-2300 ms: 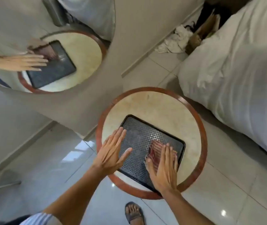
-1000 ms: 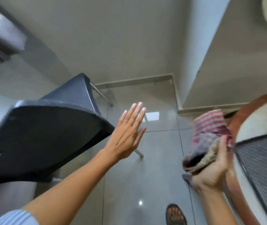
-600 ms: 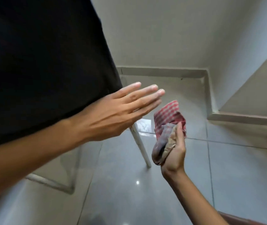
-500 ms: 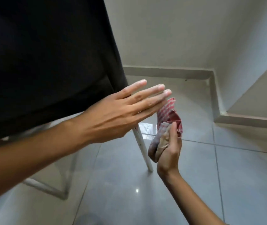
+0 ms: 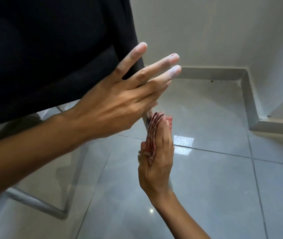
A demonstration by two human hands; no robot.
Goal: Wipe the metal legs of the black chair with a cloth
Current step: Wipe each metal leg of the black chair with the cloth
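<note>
With your right hand (image 5: 156, 157) clamping the red checked cloth (image 5: 154, 128) around the black chair (image 5: 51, 49)'s front metal leg (image 5: 145, 118) and your left hand (image 5: 120, 104) spread open above, grip snugly and stroke downward.

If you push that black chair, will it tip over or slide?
The chair probably slides: the tile floor looks glossy. Its thin metal legs suggest it's fairly light. The left hand at its edge may steady it.
</note>
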